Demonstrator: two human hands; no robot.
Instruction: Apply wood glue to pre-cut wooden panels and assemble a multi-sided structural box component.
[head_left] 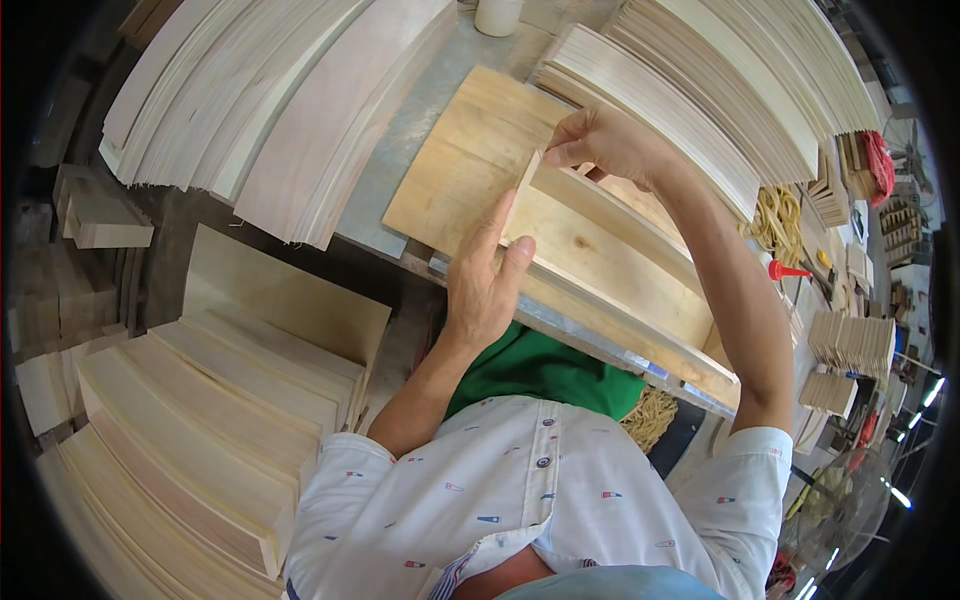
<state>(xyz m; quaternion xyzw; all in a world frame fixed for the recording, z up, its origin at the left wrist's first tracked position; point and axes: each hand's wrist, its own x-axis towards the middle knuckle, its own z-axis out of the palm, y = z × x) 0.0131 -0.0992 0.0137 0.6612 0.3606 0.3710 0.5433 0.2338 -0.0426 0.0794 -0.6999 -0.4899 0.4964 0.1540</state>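
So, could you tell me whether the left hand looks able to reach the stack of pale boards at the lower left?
Probably yes: the left hand rests on the wooden frame piece, and nothing stands between it and the stack.

Head camera looks steeply down, close over the workbench (pixel 420 110) and chest.

Thin wooden panel (pixel 520 195) stands on the board (pixel 470 150), between left-hand fingers (pixel 490 235) and right-hand fingers (pixel 565 150). Panel stacks (pixel 280 110) lie beyond the fingers.
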